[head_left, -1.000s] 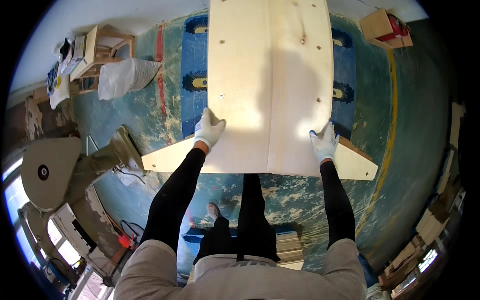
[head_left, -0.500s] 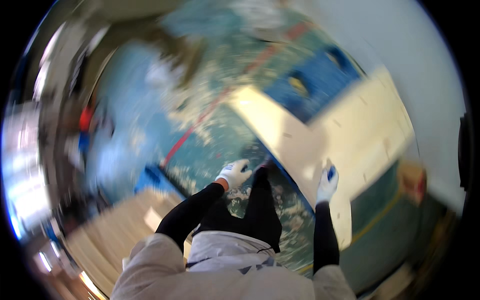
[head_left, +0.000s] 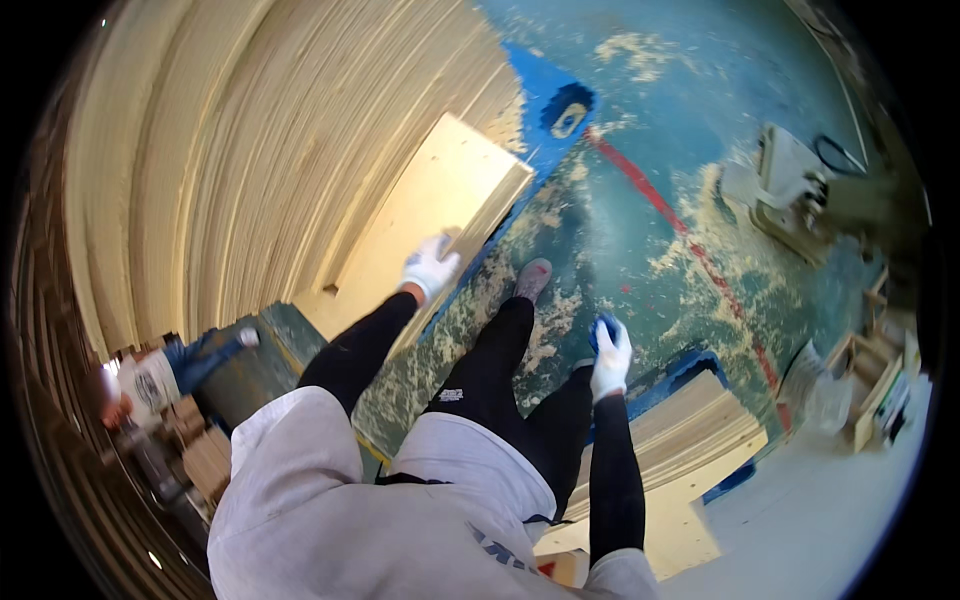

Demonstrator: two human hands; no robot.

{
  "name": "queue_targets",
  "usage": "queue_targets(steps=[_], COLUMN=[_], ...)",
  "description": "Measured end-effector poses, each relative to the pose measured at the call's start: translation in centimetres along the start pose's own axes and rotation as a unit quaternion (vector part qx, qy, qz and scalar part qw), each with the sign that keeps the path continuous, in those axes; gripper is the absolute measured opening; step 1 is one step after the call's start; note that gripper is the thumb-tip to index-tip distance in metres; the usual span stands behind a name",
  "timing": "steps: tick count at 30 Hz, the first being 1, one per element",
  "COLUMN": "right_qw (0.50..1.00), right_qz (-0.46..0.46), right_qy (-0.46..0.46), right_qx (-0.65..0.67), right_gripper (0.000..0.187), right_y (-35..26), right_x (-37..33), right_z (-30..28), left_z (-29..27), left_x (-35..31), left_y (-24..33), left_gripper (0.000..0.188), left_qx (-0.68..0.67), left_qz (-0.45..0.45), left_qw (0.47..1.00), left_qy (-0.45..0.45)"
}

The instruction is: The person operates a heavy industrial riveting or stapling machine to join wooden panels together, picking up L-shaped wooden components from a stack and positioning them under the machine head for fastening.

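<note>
My left hand (head_left: 432, 268), in a white glove with blue on its palm side, is over the near stack of pale plywood boards (head_left: 430, 195). Its fingers reach out over the top board close to the right edge; whether they touch it I cannot tell. Beside my right leg hangs my right hand (head_left: 611, 358), gloved the same way. Its fingers are loosely bent with the blue palm side partly showing, and nothing is visible in them. A lower stack of boards (head_left: 680, 425) lies just to the right of that hand.
Tall rows of stacked boards (head_left: 270, 130) fill the upper left. A blue pallet (head_left: 550, 105) juts out beneath them. Sawdust and a red line (head_left: 655, 195) mark the green floor. Another person (head_left: 155, 385) is at the far left. Machinery (head_left: 790, 195) stands at the right.
My view has swung round from the flat pale boards to the tall stacks. My left hand has come over the plywood; my right hand has left the board and hangs over the floor.
</note>
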State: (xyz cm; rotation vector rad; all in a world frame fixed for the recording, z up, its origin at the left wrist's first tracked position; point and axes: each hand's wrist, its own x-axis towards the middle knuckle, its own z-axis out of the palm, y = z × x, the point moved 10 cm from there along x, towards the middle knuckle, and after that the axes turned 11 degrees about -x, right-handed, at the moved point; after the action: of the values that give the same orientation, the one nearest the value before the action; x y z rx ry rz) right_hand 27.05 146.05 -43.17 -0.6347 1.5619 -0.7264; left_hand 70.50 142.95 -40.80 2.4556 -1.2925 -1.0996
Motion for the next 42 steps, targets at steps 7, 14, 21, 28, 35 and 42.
queue_targets(steps=[7,14,21,28,35,42], right_qw=[0.98,0.952,0.931,0.986,0.998,0.986], right_qz=[0.013,0.188,0.291,0.154,0.043,0.042], right_qy=[-0.168,-0.216,-0.219,-0.033,-0.053,-0.128], right_qx=[-0.106,-0.106,0.035,0.058,0.011,0.101], right_gripper=[0.033,0.043,0.03,0.041,0.049,0.049], right_y=[-1.9,6.0,11.9,8.0,-6.6,-12.5], right_x=[9.0,8.3,5.8,4.7,9.2,13.4], right_z=[23.9,33.3,35.8,23.0,15.0,6.3], left_z=[-9.3,-7.4,-7.7,-3.1,-2.1,-3.8], left_x=[6.7,8.0,6.5,-5.4,-32.9,-35.4], left_y=[-18.9,-22.1,-20.4,-15.3,-26.0,-3.6], left_gripper=[0.07,0.074,0.053,0.048,0.065,0.04], left_qx=[0.017,0.034,-0.075,-0.133,-0.399,-0.809], left_qz=[-0.12,-0.147,-0.082,-0.026,-0.422,-0.221], left_qw=[0.99,0.983,0.983,0.979,0.776,0.524], left_qy=[0.077,0.101,0.144,0.153,0.247,0.149])
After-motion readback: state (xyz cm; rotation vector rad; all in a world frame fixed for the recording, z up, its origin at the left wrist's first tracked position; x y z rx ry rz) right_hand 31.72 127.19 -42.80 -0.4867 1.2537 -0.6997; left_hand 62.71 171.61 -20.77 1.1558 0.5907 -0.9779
